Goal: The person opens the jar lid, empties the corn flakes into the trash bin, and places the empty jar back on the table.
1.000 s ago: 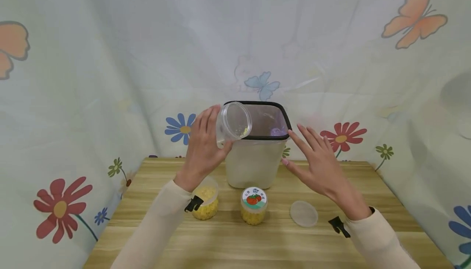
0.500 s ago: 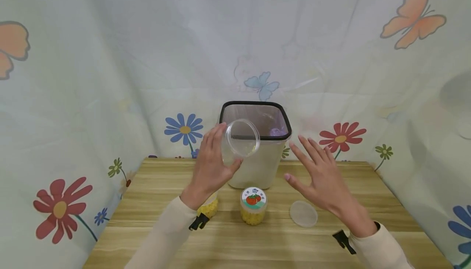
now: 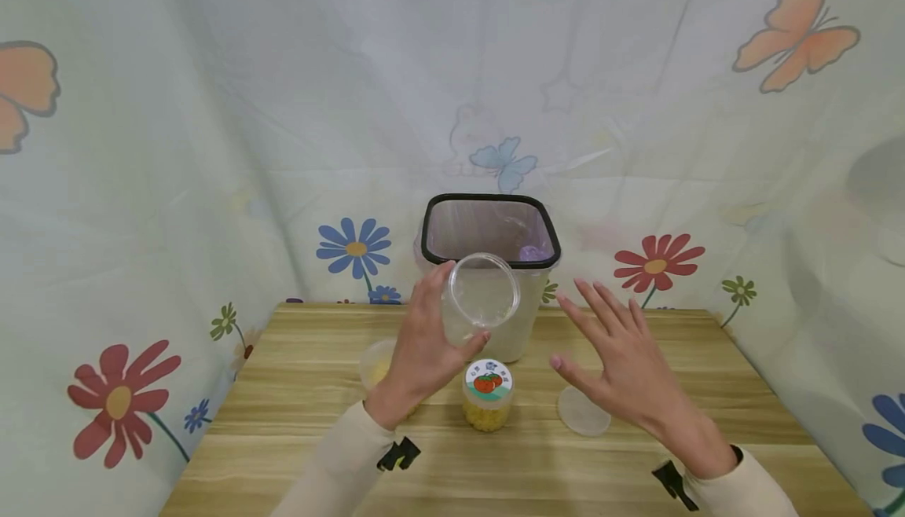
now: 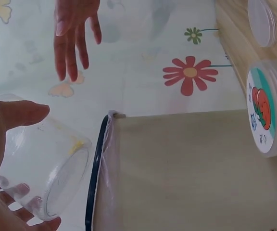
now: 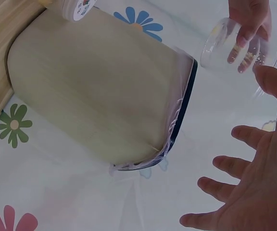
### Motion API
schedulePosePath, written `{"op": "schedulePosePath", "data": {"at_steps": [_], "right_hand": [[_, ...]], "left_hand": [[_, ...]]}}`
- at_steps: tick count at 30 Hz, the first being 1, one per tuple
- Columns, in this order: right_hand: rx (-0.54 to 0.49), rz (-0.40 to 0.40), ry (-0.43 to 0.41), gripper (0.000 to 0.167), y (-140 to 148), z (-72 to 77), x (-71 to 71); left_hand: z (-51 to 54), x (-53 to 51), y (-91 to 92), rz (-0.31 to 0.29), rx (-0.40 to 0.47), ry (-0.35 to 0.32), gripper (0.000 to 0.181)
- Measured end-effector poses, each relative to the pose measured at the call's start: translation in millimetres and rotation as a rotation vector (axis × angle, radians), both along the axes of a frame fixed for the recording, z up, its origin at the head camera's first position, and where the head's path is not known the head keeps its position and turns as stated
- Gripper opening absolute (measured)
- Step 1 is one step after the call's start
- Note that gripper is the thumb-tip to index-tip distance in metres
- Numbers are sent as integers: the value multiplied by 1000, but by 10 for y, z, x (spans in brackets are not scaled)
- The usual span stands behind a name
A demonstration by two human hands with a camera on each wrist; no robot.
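Note:
A clear plastic jar (image 3: 485,291), its mouth tilted forward, is gripped by my left hand (image 3: 426,344) in front of the trash bin (image 3: 519,317). Yellow crumbs (image 4: 77,146) cling inside the jar near its rim in the left wrist view. My right hand (image 3: 622,352) hovers to the right of the bin, fingers spread, touching nothing. Below the hands stands a lidded jar (image 3: 488,395) of yellow bits with a tomato label on top. Another jar (image 3: 378,360) of yellow bits is partly hidden behind my left hand and wrist. A translucent lid (image 3: 584,411) lies flat under my right hand.
The bin has a black rim (image 3: 492,197) and a purple liner with a bunched piece (image 3: 532,253) inside. It stands near the back of the wooden table (image 3: 297,391). A printed curtain (image 3: 339,93) hangs behind and on both sides.
My left hand has drawn the clear jar from over the bin's opening toward me and rightward, lower in view. My right hand has come slightly down, away from the bin's rim.

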State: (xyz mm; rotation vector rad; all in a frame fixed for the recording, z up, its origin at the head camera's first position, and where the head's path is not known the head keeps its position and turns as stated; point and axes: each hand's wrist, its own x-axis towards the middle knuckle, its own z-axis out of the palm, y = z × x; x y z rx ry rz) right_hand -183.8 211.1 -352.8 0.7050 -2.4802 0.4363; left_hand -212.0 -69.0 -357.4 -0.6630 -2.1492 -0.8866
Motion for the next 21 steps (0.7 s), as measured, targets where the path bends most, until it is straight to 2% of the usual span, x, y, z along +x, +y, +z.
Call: {"op": "schedulePosePath", "data": {"at_steps": [13,21], "right_hand": [[-16,-25,-21,78,138,-201,103],[-18,-47,-36,80,217,-317,151]], "left_hand": [[-334,70,248,-74,58,-115,98],[-458,104,400,-97,87,-158,99]]}}
